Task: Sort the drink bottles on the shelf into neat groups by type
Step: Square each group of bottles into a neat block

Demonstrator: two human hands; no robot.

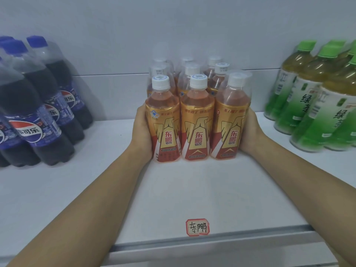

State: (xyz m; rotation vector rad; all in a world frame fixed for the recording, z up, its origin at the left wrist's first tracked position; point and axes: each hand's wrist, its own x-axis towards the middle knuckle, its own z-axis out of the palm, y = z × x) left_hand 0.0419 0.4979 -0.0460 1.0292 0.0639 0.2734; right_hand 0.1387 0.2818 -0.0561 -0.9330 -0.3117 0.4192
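Note:
Several orange energy-drink bottles [197,122] with white caps and gold-red labels stand in a tight block in three rows at the middle of the white shelf [77,189]. My left hand [141,130] presses flat against the left side of the front-left bottle. My right hand [250,130] presses against the right side of the front-right bottle. Both hands squeeze the block between them. Dark cola bottles [36,112] with blue caps stand grouped at the left. Green tea bottles [316,105] with green caps stand grouped at the right.
A red-edged handwritten label [197,227] sticks to the shelf's front edge below the orange bottles. A grey rail [212,243] runs along that edge. The white back wall [173,35] stands right behind the bottles.

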